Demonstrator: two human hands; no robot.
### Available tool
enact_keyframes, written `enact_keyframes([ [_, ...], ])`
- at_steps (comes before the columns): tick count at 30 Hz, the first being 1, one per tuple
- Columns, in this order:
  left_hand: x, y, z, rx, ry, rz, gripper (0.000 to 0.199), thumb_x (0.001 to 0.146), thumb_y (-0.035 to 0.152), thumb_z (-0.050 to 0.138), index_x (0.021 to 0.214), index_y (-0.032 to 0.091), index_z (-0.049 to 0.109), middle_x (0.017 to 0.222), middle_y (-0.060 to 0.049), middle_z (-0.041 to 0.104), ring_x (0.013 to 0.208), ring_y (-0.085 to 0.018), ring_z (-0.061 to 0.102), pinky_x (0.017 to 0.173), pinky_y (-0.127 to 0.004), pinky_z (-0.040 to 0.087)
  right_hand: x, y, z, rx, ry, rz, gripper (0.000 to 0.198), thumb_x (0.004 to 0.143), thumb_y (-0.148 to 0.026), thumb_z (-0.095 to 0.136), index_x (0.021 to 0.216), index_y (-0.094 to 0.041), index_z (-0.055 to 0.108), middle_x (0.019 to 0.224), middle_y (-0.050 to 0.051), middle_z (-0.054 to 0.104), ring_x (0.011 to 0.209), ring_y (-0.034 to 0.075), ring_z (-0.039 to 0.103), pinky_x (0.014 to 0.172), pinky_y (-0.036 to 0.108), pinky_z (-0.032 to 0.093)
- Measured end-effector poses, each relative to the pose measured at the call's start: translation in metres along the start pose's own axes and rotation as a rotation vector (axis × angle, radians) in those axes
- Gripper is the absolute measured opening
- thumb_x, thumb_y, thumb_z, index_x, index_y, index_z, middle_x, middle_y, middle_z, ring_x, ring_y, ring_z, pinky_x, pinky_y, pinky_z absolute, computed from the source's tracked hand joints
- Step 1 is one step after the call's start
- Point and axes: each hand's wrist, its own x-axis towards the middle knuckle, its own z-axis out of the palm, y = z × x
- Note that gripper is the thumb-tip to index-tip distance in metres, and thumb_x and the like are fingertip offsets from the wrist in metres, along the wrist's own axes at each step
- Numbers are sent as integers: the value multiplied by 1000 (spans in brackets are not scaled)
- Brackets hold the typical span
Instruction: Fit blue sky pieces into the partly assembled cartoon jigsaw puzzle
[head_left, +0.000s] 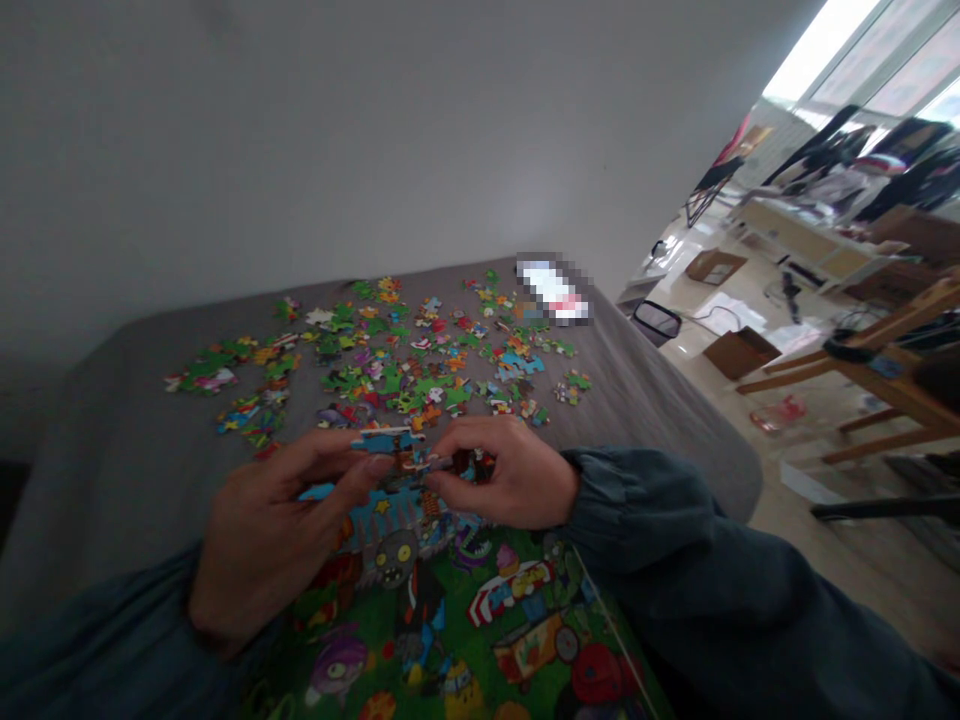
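Above the near edge of a table covered in grey cloth, my two hands are drawn close together but not clasped. My left hand pinches a blue jigsaw section between thumb and fingers, its pale upper edge showing. Just beside it, my right hand has thumb and forefinger closed on a small puzzle piece; I cannot tell whether the two are locked together. Under my hands lies a cartoon picture sheet, with a grey zombie figure on green grass, its upper part partly covered by my fingers. Beyond, loose jigsaw pieces spread over the cloth, mostly green, with orange, blue and purple among them. Near the table's far right corner is a bright, pixelated object. To my right, well apart, a wooden chair and an open cardboard box stand on the shiny floor.
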Motion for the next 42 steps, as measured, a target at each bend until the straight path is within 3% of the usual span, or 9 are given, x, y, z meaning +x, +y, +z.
enact_keyframes([
  [6,-5,-3,-1,122,96,44,18,94,47,68,83,33,72,67,13,80,53,-11,76,46,-9,53,1,-1,2,39,33,-2,14,88,-28,65,79,-17,68,72,1,66,64,10,57,63,24,48],
  [28,-5,0,1,17,71,-6,16,92,46,71,83,33,73,69,13,81,56,-10,77,49,-7,54,-1,-3,4,2,55,-74,12,88,-24,64,84,-16,72,76,3,71,69,12,63,67,26,51],
  [42,-6,1,2,36,112,-34,11,90,37,71,80,35,73,67,15,79,54,-10,77,46,-9,55,-1,-6,5,6,119,23,11,84,-25,69,76,-17,70,70,0,68,63,10,58,64,23,47],
])
